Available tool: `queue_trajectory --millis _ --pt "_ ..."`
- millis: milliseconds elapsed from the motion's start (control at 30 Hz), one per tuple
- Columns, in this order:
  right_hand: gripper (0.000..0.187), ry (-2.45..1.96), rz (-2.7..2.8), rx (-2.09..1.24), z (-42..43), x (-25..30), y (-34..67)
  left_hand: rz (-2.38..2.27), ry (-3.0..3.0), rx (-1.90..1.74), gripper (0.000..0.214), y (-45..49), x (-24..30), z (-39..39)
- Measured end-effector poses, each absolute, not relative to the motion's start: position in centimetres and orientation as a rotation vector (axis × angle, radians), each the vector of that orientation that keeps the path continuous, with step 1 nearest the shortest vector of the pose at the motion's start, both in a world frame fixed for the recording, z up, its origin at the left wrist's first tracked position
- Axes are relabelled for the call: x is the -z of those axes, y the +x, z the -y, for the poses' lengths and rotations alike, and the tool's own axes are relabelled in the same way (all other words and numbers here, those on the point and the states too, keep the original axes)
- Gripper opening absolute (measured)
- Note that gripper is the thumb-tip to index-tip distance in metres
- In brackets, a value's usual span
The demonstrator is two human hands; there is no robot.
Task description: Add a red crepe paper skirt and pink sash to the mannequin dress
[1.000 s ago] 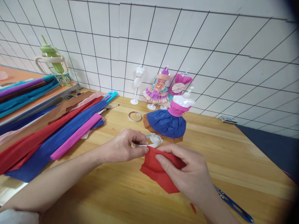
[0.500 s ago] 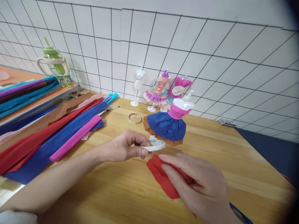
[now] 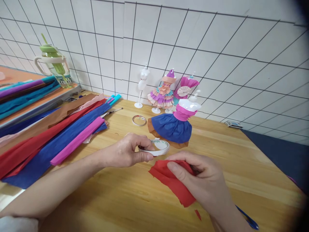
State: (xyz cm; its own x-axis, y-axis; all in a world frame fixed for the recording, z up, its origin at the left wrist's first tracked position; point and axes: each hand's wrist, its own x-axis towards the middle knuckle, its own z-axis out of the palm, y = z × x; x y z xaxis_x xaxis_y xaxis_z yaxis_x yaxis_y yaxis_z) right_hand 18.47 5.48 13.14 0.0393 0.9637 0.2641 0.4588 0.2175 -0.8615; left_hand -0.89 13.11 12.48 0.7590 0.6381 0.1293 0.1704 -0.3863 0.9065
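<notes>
My left hand (image 3: 129,150) pinches a white roll of tape (image 3: 156,147) just above the wooden table (image 3: 116,199). A little to its right, my right hand (image 3: 202,182) is closed on a piece of red crepe paper (image 3: 172,182), lifting its upper edge. Right behind the tape stands a small mannequin (image 3: 177,120) in a blue paper skirt with a pink top. A tiny red scrap (image 3: 198,214) lies on the table below the paper.
Long folded crepe sheets (image 3: 60,135) in red, blue, pink and brown cover the table's left side. A second tape roll (image 3: 139,120), a bare white mannequin (image 3: 142,87) and two dressed ones (image 3: 164,93) stand by the tiled wall. Blue scissors (image 3: 246,219) lie behind my right wrist. A green cup (image 3: 54,66) sits on the left shelf.
My right hand has gone from lying flat on the red paper to gripping and lifting it. The tape roll has stayed in my left hand, shifting only slightly.
</notes>
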Motion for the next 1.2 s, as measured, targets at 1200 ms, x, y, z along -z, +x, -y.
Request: queue_trajectory --millis 1200 --pt "0.009 -1.394 1.805 -0.096 -5.0 -11.2 18.3 -0.729 2.300 -1.265 0.020 0.6 -11.3 -11.8"
